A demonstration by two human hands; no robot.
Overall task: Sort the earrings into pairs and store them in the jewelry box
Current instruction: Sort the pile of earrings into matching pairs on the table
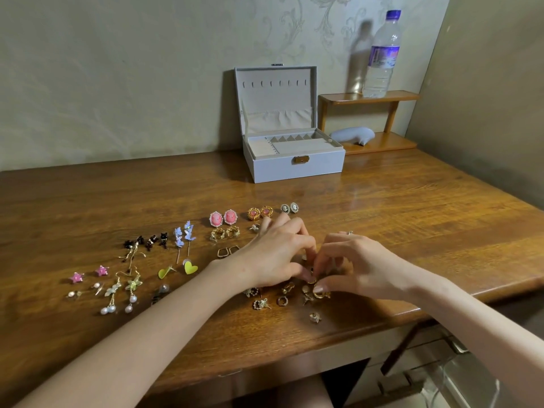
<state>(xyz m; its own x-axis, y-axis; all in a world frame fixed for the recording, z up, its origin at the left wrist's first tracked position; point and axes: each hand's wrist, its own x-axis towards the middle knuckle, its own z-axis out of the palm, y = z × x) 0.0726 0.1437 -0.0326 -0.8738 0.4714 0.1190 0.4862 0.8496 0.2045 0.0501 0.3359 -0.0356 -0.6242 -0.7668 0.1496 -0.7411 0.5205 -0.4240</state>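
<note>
- Picking through the loose gold earrings (294,294) at lower centre, my left hand (273,254) and right hand (362,266) each pinch a small piece.
- Matched pairs (216,219) lie in rows leftward; next I need a twin spotted.
- Jewelry box (297,169) stands open, upper centre.
- Wooden table (412,219), papered wall (117,83), water bottle (381,54) upper right.

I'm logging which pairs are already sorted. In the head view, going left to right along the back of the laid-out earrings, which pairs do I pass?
black cat earrings → blue flower earrings → pink cameo studs → gold round studs → grey cameo studs
</note>
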